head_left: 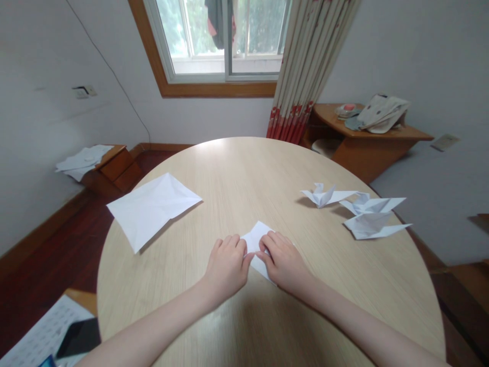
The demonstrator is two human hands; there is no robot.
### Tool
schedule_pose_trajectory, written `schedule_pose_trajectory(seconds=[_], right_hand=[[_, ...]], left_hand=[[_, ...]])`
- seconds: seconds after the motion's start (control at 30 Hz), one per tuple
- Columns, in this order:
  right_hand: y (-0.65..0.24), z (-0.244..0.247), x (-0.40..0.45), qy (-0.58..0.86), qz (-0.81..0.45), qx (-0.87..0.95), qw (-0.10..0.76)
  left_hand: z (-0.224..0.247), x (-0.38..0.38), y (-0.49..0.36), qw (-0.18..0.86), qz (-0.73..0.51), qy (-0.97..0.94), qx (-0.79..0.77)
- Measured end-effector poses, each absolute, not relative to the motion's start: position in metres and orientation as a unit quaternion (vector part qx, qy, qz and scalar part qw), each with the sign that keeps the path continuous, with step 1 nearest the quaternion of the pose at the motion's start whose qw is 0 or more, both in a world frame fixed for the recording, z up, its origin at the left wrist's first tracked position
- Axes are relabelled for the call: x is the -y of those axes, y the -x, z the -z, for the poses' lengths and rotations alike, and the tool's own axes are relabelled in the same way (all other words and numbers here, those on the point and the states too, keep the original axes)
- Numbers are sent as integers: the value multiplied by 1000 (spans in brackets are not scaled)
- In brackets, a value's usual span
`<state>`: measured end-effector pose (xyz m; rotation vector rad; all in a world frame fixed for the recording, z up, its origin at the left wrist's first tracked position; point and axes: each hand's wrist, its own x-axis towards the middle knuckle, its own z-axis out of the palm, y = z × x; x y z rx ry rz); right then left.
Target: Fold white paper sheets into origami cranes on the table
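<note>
A small folded white paper (pixel 256 235) lies near the middle of the round table (pixel 244 168), partly covered by both hands. My left hand (pixel 228 262) has its fingers curled on the paper's left edge. From the other side, my right hand (pixel 283 257) pinches the paper, its thumb close to the left thumb. A larger creased white sheet (pixel 153 206) rests on the table at the left. Folded paper birds (pixel 323 196) stand at the right, one behind another.
A wooden stand with papers (pixel 86 159) is beyond the table's left edge. Another sheet and a dark phone (pixel 79 336) lie at the lower left. At the back right, a wooden desk (pixel 369 133) holds a cloth bag, near a curtain (pixel 301 66).
</note>
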<state>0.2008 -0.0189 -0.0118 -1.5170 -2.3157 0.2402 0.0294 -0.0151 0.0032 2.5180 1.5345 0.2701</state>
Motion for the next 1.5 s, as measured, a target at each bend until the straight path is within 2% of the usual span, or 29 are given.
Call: schedule_pose_trajectory(seconds=[0.2, 0.43, 0.77, 1.5], right_hand=[[-206, 9, 17, 558, -106, 806, 168], [-217, 9, 15, 571, -122, 793, 174], [-230, -1, 8, 588, -165, 780, 140], [-250, -14, -6, 528, -266, 799, 115]], left_hand=[[-8, 12, -26, 99, -83, -837, -532], [-12, 4, -19, 148, -79, -825, -539], [-17, -9, -4, 209, -68, -812, -540], [-23, -18, 11, 274, -61, -799, -533]])
